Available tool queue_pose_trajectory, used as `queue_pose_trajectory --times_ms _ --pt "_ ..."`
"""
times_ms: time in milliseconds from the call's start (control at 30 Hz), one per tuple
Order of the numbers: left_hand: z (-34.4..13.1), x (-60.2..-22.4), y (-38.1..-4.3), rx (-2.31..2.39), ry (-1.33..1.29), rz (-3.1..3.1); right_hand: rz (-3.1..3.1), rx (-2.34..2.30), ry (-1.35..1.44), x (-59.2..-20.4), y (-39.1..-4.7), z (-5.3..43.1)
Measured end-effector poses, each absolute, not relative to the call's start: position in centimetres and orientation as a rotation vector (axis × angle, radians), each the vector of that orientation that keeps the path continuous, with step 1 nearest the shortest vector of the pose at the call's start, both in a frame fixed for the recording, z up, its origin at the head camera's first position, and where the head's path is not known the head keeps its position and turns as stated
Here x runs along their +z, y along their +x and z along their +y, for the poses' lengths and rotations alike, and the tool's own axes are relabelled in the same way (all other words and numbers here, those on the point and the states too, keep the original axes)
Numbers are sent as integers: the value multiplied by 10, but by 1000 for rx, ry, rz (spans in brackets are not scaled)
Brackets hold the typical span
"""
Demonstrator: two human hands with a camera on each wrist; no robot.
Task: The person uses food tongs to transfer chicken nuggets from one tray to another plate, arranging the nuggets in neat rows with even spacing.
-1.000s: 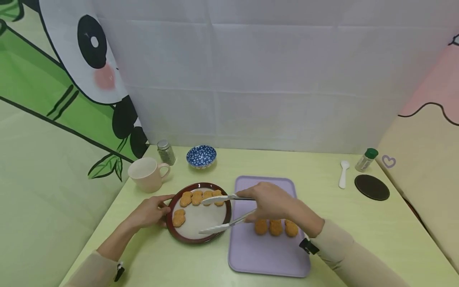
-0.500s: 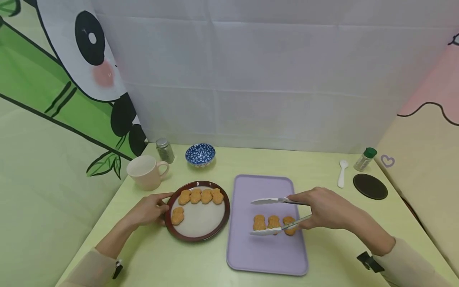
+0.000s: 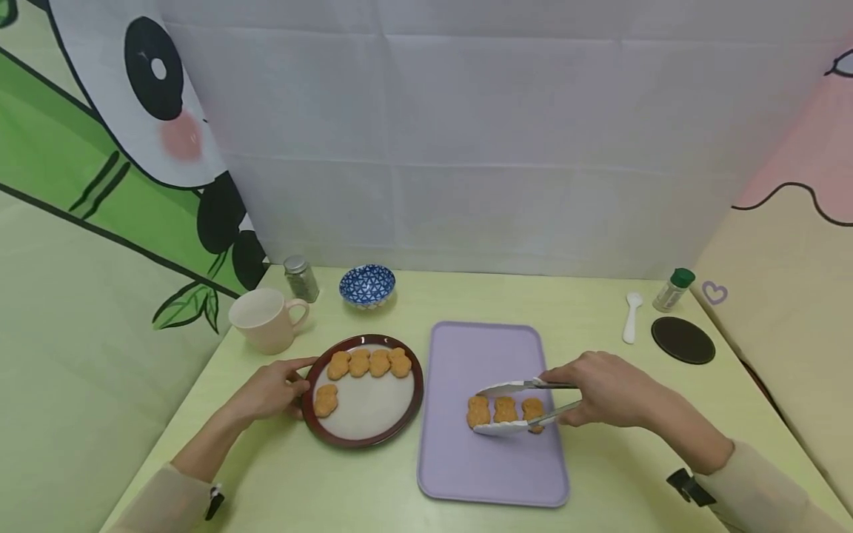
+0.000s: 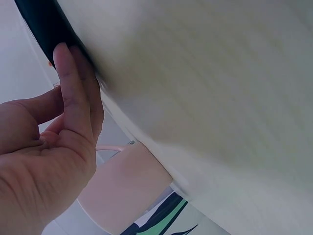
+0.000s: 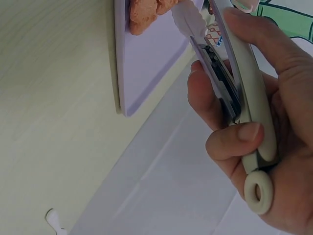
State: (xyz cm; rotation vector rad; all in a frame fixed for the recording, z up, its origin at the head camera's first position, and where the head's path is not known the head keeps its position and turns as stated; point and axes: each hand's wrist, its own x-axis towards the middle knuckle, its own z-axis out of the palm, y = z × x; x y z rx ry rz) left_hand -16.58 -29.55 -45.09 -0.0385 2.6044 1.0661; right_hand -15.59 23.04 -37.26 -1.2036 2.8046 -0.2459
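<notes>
My right hand (image 3: pixel 620 391) grips a pair of tongs (image 5: pixel 252 90) with white tips, its thumb and fingers on the two handles. The spread tongs reach over the lilac tray (image 3: pixel 493 474), with one tip behind and one in front of the row of golden nuggets (image 3: pixel 505 409). Three nuggets lie there in a line. At the left, my left hand (image 3: pixel 266 391) holds the edge of a round plate (image 3: pixel 363 440) with a brown rim, thumb and fingers at its left side. In the left wrist view, fingers lie along the dark plate edge. Several nuggets (image 3: pixel 360 363) sit on the plate.
Behind the plate stand a pink mug (image 3: pixel 263 322), a spice jar (image 3: pixel 301 280) and a blue patterned bowl (image 3: pixel 367 286). Toward the back right are a white spoon (image 3: pixel 630 318), a green-capped shaker (image 3: pixel 674 289) and a black round mat (image 3: pixel 683 340). Cloth walls border the table.
My right hand has carried the spread tongs from over the plate rightward to the tray, then lowered them around the nuggets. My left hand stays at the plate's edge.
</notes>
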Motion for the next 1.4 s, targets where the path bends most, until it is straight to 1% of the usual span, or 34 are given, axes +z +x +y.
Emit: queue_pose_trajectory --times_ms 200,400,533,667,800,933,1167,1400 --pt "-297 -450 -165 1071 -24 2602 2800 -211 -1202 -371 -158 227" --pt "-297 -447 -162 1081 -32 2597 2809 -281 -1226 -365 -159 216" --pt "-299 -446 -161 1093 -38 2595 2809 -348 -1260 -358 -163 191" --pt "-301 -447 -160 1111 -42 2595 2817 -354 -1306 -354 -170 150" --pt "-301 -448 -160 1120 -50 2592 2790 -349 -1327 -358 -176 108" --pt "-299 -449 -161 1109 -32 2605 2758 -352 -1308 -365 -179 79" --pt "-297 -447 -162 1102 4 2618 2762 -309 -1281 -374 -181 53" --pt "-296 -447 -163 1091 7 2618 2736 -320 -1270 -376 -181 42"
